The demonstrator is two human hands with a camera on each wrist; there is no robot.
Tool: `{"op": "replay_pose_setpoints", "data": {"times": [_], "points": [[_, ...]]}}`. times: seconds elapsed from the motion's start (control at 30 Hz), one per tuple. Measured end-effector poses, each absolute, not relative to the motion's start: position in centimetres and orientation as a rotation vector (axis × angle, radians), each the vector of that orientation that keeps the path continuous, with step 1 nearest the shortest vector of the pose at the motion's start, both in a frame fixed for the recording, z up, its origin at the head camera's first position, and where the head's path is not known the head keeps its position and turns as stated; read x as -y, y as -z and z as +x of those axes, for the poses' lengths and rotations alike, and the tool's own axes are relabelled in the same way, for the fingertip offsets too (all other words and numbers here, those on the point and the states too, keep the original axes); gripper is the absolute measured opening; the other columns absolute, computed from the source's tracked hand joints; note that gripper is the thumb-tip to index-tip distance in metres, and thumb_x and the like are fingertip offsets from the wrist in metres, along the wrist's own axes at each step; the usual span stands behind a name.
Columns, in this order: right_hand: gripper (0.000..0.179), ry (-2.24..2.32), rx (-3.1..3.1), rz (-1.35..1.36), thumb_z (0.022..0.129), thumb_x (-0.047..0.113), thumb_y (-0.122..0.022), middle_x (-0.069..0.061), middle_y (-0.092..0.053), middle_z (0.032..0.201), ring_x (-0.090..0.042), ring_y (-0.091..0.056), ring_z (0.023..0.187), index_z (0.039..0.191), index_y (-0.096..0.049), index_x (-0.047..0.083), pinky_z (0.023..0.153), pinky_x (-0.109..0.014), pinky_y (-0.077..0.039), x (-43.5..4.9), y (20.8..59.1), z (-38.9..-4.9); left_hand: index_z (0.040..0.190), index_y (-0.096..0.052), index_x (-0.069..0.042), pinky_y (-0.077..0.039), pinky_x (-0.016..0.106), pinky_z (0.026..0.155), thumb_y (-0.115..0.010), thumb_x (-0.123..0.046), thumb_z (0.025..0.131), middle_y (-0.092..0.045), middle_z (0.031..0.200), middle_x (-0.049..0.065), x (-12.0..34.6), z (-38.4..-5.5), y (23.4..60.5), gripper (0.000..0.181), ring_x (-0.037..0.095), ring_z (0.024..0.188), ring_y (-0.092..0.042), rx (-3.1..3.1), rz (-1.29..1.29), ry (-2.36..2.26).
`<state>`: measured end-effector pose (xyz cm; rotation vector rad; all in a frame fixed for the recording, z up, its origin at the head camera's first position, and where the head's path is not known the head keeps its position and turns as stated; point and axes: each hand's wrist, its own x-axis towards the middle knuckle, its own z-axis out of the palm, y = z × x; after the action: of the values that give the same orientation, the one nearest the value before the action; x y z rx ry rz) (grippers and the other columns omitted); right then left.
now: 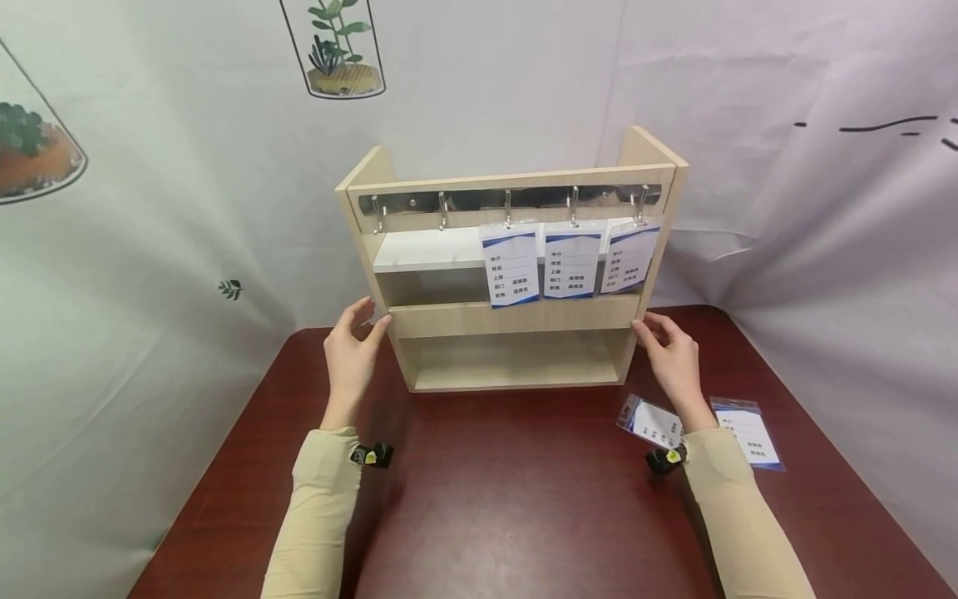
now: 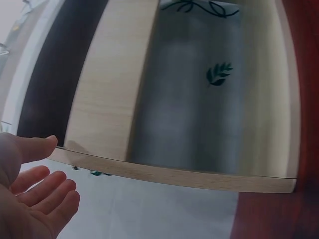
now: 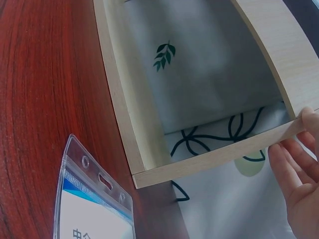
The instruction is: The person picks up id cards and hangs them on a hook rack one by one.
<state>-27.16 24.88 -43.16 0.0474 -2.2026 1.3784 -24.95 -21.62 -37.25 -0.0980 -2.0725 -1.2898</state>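
"One light wooden rack [image 1: 516, 318]: where does it stand?"

"Upright on a reddish-brown table [image 1: 509, 499], with a pale printed cloth [image 1: 494, 83] behind it."

"What is the left hand [image 1: 352, 349] doing?"

"It is at the rack's left side panel [image 2: 174, 174]. The thumb tip touches the panel's front edge, while the other fingers [image 2: 52, 199] are loosely extended outside it, relaxed rather than clenched."

"And the right hand [image 1: 674, 358]?"

"It pinches the rack's right side panel [image 3: 209, 157], thumb on the front edge, fingers on the outer face."

"What hangs on the rack?"

"A shiny metal strip [image 1: 471, 200] with five hooks runs across its upper front. Three name badges [image 1: 571, 262] in clear sleeves hang from the hooks nearest its right side."

"Any other badges?"

"Two lie on the table: a nearer badge [image 1: 653, 420] by the rack's lower right corner, and an outer badge [image 1: 748, 433] farther right of it. The right forearm [image 1: 741, 516] partly covers both."
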Motion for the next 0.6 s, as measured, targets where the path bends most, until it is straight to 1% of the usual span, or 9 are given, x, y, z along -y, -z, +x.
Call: {"op": "replay_pose_setpoints", "data": {"times": [0.1, 0.17, 0.23, 0.33, 0.4, 0.6], "points": [[0.047, -1.373, 2.208, 0.043, 0.099, 0.039, -0.065, -0.020, -0.073, 0.106, 0.016, -0.059, 0.075, 0.126, -0.067, 0.001, 0.072, -0.007, -0.047, -24.9, 43.2, -27.2, 0.134, -0.063, -0.002, -0.054, 0.025, 0.083, -0.076, -0.019, 0.093, -0.068, 0.125, 0.017, 21.5, -25.1, 37.8, 0.047, 0.032, 0.106, -0.069, 2.104, -0.082, 1.292], [0.047, -1.380, 2.206, 0.043, 0.099, 0.038, -0.065, -0.020, -0.073, 0.107, 0.016, -0.059, 0.075, 0.126, -0.067, 0.001, 0.072, -0.007, -0.047, -24.9, 43.2, -27.2, 0.133, -0.063, -0.002, -0.053, 0.022, 0.082, -0.076, -0.019, 0.092, -0.069, 0.124, 0.016, 21.4, -25.2, 38.1, 0.046, 0.030, 0.106, -0.070, 2.110, -0.085, 1.304], [0.047, -1.386, 2.204, 0.043, 0.099, 0.038, -0.065, -0.020, -0.073, 0.107, 0.016, -0.059, 0.075, 0.126, -0.066, 0.000, 0.072, -0.007, -0.047, -24.9, 43.2, -27.2, 0.133, -0.063, -0.002, -0.055, 0.027, 0.085, -0.076, -0.019, 0.093, -0.069, 0.124, 0.016, 21.3, -25.4, 38.3, 0.046, 0.028, 0.107, -0.070, 2.112, -0.087, 1.308], [0.046, -1.394, 2.200, 0.044, 0.099, 0.038, -0.065, -0.020, -0.073, 0.108, 0.015, -0.060, 0.076, 0.126, -0.066, 0.000, 0.072, -0.007, -0.047, -24.9, 43.2, -27.2, 0.132, -0.064, -0.001, -0.056, 0.039, 0.088, -0.076, -0.019, 0.092, -0.069, 0.122, 0.017, 21.1, -25.5, 38.6, 0.045, 0.028, 0.108, -0.069, 2.103, -0.080, 1.311], [0.046, -1.394, 2.199, 0.043, 0.099, 0.038, -0.066, -0.020, -0.073, 0.108, 0.015, -0.060, 0.076, 0.126, -0.066, 0.000, 0.072, -0.007, -0.047, -24.8, 43.2, -27.2, 0.131, -0.064, -0.001, -0.055, 0.043, 0.089, -0.076, -0.019, 0.092, -0.070, 0.121, 0.017, 21.0, -25.6, 38.7, 0.044, 0.028, 0.108, -0.069, 2.094, -0.071, 1.310], [0.046, -1.386, 2.199, 0.042, 0.099, 0.038, -0.065, -0.021, -0.073, 0.107, 0.016, -0.059, 0.076, 0.126, -0.067, 0.001, 0.073, -0.007, -0.047, -24.8, 43.2, -27.1, 0.128, -0.066, 0.000, -0.055, 0.043, 0.088, -0.076, -0.017, 0.092, -0.071, 0.117, 0.018, 20.7, -25.7, 38.8, 0.041, 0.028, 0.106, -0.070, 2.058, -0.044, 1.302]]}}
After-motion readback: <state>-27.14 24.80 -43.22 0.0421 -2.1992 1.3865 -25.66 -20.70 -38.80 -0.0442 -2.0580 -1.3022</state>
